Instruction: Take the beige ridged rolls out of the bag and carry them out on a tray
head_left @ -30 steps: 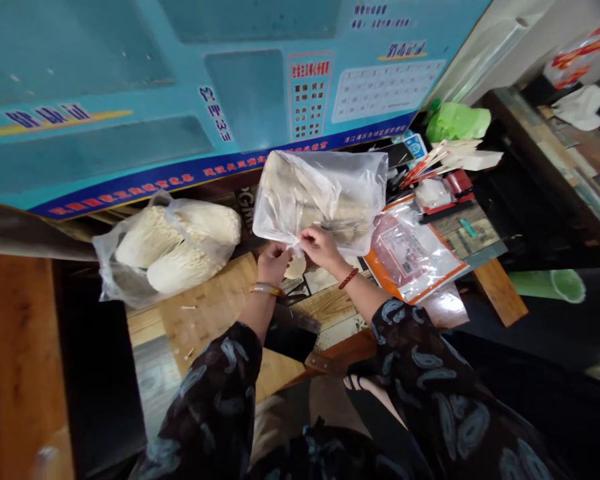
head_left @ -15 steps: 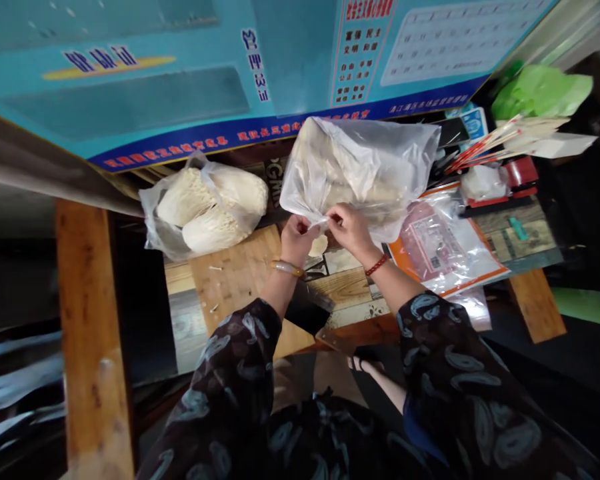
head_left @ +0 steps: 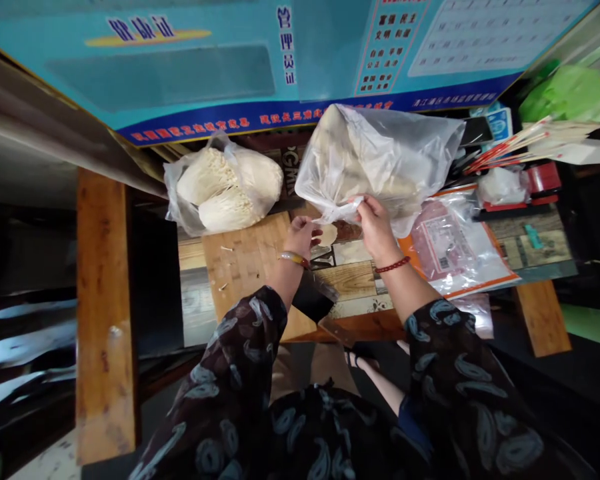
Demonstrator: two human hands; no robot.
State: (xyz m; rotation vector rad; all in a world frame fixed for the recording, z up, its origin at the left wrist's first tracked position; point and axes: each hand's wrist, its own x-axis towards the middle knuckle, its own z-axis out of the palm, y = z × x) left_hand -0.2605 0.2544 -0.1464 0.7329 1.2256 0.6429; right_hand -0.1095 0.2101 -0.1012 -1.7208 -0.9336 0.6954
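Right hand (head_left: 375, 223) pinches the twisted mouth of a clear plastic bag of pale mushrooms (head_left: 380, 160) (left hand (head_left: 300, 235) curled loosely beside it).

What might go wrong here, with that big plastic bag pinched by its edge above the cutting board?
1. The right hand pinches only a thin twisted edge of the full plastic bag; the film may tear or slip.
2. The cleaver lies at the cutting board edge under the left hand forearm; a sleeve might knock it off.
3. The mushroom bag lies open, so its contents may spill.
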